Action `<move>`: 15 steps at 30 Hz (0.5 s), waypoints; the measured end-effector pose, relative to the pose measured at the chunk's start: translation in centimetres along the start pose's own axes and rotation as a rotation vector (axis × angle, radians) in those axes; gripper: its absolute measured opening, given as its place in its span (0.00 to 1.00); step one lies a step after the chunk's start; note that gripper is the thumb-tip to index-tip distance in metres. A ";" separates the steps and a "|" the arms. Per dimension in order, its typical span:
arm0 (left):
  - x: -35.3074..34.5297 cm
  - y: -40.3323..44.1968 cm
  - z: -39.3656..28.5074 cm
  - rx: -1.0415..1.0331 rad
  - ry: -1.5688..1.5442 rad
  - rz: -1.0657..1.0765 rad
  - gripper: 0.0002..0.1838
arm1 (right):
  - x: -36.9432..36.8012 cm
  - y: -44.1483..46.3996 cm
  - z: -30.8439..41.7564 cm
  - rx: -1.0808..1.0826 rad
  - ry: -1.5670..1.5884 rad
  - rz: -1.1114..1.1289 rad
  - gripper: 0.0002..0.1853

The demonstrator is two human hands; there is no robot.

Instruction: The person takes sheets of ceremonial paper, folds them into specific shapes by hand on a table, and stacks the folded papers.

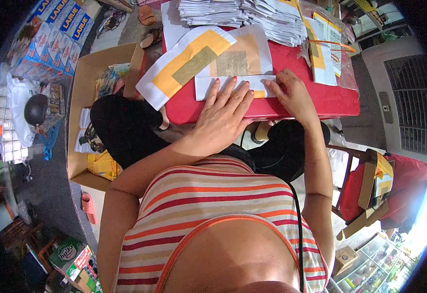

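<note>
Striped top [213, 195] | left hand [227, 105]: spread flat atop white paper [258, 86] | right hand [292, 94]: curled at paper's right end, grip indeterminate

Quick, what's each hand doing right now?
Left hand: open, spread flat on the white-and-yellow paper strip.
Right hand: half-curled at the strip's right end; whether it's pinching can't be told.

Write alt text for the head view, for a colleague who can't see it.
The left hand lies spread across white paper on a red table, while the bent right hand touches its right end. Paper stacks sit farther back; an open cardboard box stands to the left.
</note>
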State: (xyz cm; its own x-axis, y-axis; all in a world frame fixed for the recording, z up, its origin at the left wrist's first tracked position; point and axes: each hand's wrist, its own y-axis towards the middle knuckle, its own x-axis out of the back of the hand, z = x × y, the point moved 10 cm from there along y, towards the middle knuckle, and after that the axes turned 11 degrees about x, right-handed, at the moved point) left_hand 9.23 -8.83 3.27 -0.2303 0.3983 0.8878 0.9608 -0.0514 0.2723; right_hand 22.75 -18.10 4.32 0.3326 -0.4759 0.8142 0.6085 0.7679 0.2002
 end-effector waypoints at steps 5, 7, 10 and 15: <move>-0.2 0.2 0.2 0.020 0.047 0.006 0.33 | 0.3 -0.2 0.1 0.034 -0.039 -0.116 0.16; -0.2 0.4 0.3 0.023 0.055 0.005 0.33 | 0.3 0.0 0.2 0.018 -0.052 -0.112 0.16; -0.3 0.5 0.4 0.030 0.054 0.008 0.34 | 0.4 0.1 0.1 0.010 -0.065 -0.107 0.16; -0.4 0.5 0.6 0.040 0.055 0.006 0.34 | 0.2 0.2 0.1 0.023 -0.083 -0.121 0.16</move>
State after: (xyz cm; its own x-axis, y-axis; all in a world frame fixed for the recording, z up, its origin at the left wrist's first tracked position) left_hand 9.93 -8.52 2.83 -0.2317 0.3472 0.9087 0.9674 -0.0162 0.2529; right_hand 22.86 -18.01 4.54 0.1961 -0.5293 0.8255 0.6240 0.7167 0.3114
